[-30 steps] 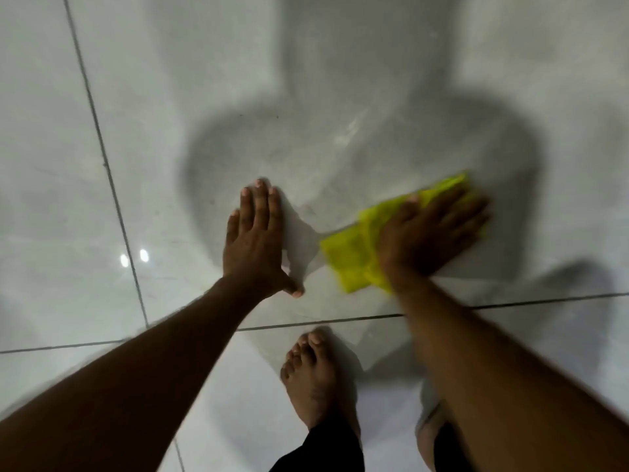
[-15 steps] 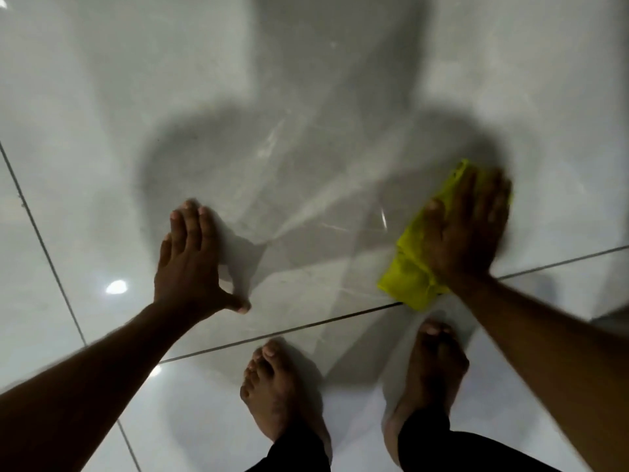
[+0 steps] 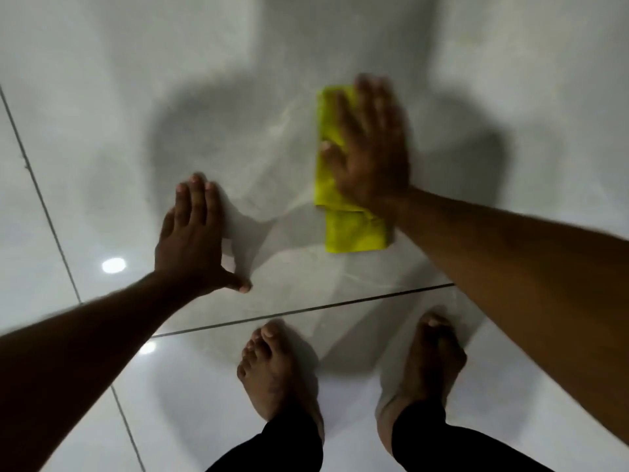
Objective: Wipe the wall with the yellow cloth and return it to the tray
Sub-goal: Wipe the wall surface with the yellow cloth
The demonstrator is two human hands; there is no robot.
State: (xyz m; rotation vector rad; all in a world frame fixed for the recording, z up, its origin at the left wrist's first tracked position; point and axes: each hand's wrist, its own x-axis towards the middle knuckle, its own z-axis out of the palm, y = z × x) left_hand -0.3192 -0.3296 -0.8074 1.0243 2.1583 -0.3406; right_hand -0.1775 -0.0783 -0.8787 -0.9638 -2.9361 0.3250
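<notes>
The yellow cloth lies flat against the glossy white tiled wall, folded into a long strip. My right hand presses on its upper part with the fingers spread, blurred from motion; the lower end of the cloth hangs free below my palm. My left hand rests flat on the wall to the left, fingers together and thumb out, holding nothing. The tray is out of view.
A dark grout line marks where the wall meets the shiny tiled floor. My two bare feet stand close to the wall base. Another grout line runs up the wall at the left.
My right hand has slid the cloth up the wall and to the left, from near the bottom grout line. My left hand keeps its place on the wall.
</notes>
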